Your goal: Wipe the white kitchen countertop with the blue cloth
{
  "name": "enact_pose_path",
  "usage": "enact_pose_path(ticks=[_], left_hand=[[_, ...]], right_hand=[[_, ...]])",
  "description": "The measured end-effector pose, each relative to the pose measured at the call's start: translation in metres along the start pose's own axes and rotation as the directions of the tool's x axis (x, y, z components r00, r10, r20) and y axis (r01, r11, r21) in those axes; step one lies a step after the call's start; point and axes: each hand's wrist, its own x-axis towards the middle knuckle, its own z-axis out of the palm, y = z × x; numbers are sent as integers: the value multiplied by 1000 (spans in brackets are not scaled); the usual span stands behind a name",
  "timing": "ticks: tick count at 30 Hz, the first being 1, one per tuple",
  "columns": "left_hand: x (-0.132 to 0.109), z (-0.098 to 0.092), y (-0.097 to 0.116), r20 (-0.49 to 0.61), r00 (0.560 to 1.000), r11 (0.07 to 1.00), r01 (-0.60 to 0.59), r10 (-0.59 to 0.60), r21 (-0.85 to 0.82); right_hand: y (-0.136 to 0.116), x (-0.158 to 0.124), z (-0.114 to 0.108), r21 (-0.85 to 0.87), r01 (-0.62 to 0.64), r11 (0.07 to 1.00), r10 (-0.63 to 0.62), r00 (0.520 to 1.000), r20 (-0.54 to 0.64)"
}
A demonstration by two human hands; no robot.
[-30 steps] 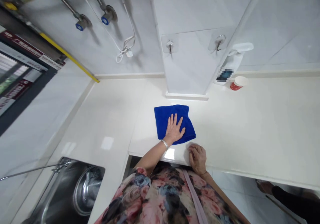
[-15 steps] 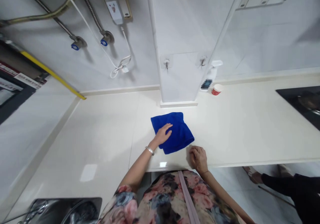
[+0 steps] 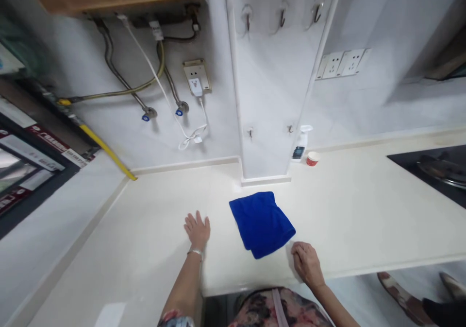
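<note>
A folded blue cloth (image 3: 262,222) lies on the cream countertop (image 3: 349,220), just in front of a white tiled pillar (image 3: 269,98). My left hand (image 3: 197,230) rests flat on the counter to the left of the cloth, fingers spread, apart from it and holding nothing. On the counter at the cloth's near right corner sits my right hand (image 3: 307,264), its fingers curled under, close to the cloth but not gripping it.
A white spray bottle (image 3: 300,145) and a small red cup (image 3: 312,158) stand by the pillar's right side. A black hob (image 3: 433,171) lies at the far right. Pipes, valves and a socket with a white cable hang on the wall. Someone's shoes (image 3: 391,288) show on the floor, lower right.
My left hand has come off the blue cloth and moved left onto the bare counter. The view has tilted up, so the sink has left the picture. My right hand stays put.
</note>
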Motion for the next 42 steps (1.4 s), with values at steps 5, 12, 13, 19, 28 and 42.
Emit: enact_pose_path(ticks=[5, 12, 13, 19, 28, 42], left_hand=[[4, 23, -21, -39, 999, 999, -10, 11, 36], [4, 33, -29, -112, 992, 990, -39, 55, 137], [3, 33, -29, -137, 989, 988, -41, 62, 150], [3, 36, -35, -240, 963, 982, -82, 121, 168], [14, 32, -36, -322, 931, 978, -123, 172, 168], [22, 22, -28, -270, 948, 976, -128, 172, 174]], right_hand=[[0, -10, -1, 114, -28, 993, 37, 996, -79], [-10, 44, 30, 180, 5, 984, 5, 999, -53], [-15, 59, 42, 167, 10, 986, -4, 999, -37], [-63, 130, 117, 7, 108, 994, -108, 989, 102], [-75, 144, 120, -10, 47, 999, -36, 872, 489], [49, 49, -10, -282, -84, 956, 124, 984, 127]])
